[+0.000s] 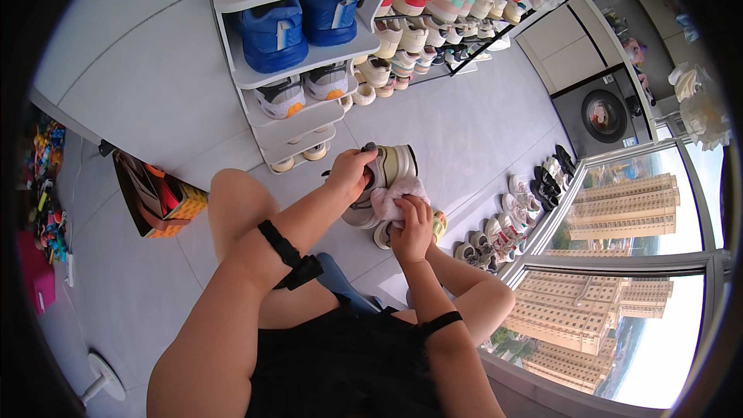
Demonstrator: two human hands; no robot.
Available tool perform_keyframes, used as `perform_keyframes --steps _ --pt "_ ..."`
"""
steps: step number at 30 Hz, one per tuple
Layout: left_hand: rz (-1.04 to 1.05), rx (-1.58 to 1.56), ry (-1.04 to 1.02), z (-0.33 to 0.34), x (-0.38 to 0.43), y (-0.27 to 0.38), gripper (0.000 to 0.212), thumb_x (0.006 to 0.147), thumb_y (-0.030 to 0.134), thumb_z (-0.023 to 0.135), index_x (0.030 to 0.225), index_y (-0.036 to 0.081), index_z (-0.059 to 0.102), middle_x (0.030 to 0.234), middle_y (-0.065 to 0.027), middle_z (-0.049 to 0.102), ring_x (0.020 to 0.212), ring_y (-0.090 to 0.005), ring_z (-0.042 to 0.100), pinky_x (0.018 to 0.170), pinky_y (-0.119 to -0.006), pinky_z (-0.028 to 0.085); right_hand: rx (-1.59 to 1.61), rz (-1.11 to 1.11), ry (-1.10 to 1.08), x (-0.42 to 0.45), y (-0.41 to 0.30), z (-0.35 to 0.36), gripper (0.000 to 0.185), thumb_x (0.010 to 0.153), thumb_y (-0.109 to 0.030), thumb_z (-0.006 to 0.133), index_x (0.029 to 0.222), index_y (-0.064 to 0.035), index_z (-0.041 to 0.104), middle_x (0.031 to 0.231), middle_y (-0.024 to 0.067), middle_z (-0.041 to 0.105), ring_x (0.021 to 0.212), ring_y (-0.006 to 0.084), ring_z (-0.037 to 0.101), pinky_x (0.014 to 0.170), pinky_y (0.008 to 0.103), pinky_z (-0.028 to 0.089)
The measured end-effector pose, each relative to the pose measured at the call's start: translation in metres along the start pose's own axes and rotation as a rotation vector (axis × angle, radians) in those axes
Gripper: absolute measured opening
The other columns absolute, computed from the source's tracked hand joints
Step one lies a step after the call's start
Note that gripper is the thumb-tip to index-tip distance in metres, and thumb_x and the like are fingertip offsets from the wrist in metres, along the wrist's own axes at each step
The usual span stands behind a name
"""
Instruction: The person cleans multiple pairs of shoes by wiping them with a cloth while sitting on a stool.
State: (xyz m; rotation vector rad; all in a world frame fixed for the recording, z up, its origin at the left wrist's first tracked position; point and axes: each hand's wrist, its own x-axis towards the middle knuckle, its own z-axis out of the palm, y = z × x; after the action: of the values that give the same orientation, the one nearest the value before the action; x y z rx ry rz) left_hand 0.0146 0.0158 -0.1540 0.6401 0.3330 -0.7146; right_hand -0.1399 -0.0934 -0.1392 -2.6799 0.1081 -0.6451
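Note:
My left hand [349,177] grips a beige and white sneaker [396,164] with dark trim, its thumb over the shoe's opening. In my right hand [413,225] is a bunched pale pink cloth [390,200], pressed against the lower side of that sneaker. Below them, close to the floor, a second light-coloured shoe [381,235] shows partly behind the cloth and my hand. A pale yellow slipper [440,225] is visible just right of my right hand, on my foot.
A white shoe rack [307,111] holding blue shoes [276,35] stands ahead, beside further shelves of sneakers [400,35]. Several pairs of shoes [519,203] line the floor along the window [627,203]. A patterned bag [168,209] stands at left. A blue seat [339,281] is under me.

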Motion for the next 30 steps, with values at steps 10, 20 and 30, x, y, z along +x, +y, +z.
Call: perform_keyframes --steps 10,20,30 --pt "0.011 0.023 0.035 0.007 -0.012 0.004 0.016 0.084 0.006 0.059 0.093 -0.004 0.051 0.089 -0.0114 0.057 0.077 -0.0189 0.059 0.066 -0.030 0.051 -0.067 -0.035 0.114 0.032 -0.026 0.004 0.050 0.059 -0.002 0.062 0.107 -0.0126 0.057 0.111 0.0069 0.053 0.102 0.0319 0.049 0.089 0.0419 0.041" --pt "0.043 -0.337 -0.133 0.012 -0.023 0.038 0.011 0.090 0.011 0.053 0.098 0.003 0.055 0.097 -0.0051 0.060 0.091 -0.0143 0.058 0.084 -0.027 0.047 1.103 1.417 0.027 -0.067 0.084 0.050 0.038 0.079 -0.015 0.049 0.114 -0.0018 0.051 0.106 0.0173 0.058 0.097 0.0301 0.057 0.085 0.0415 0.047" --pt "0.376 1.006 -0.414 0.018 -0.041 0.026 0.033 0.089 0.031 0.057 0.095 -0.001 0.060 0.077 -0.0023 0.057 0.071 -0.0095 0.049 0.065 -0.026 0.041 1.184 1.354 0.256 -0.005 0.063 0.004 0.037 0.077 -0.009 0.047 0.113 0.0016 0.049 0.102 0.0160 0.058 0.092 0.0270 0.059 0.084 0.0354 0.048"
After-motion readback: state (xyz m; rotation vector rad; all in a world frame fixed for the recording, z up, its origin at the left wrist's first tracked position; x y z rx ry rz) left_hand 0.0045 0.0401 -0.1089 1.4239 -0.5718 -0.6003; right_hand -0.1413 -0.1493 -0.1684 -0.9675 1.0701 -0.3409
